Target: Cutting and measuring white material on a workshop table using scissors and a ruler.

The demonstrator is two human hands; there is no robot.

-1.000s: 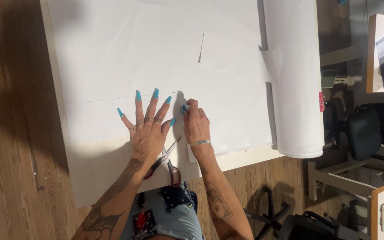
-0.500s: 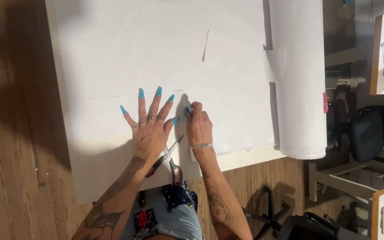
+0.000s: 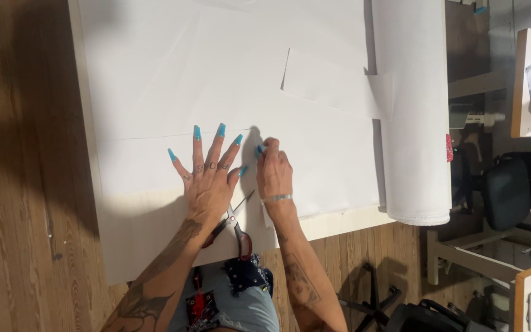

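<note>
My left hand lies flat with its fingers spread on a large white sheet spread over the table. My right hand is just to its right, fingers curled and pinched at the sheet's surface; what it pinches is too small to tell. Red-handled scissors lie on the sheet under and behind my left wrist, blades partly open, touched by neither hand.
A thick roll of white material lies along the table's right side. A smaller cut piece sits near it. Black office chairs and other tables stand to the right. Wooden floor lies to the left.
Both hands stay in almost the same place on the sheet; only the view has shifted slightly.
</note>
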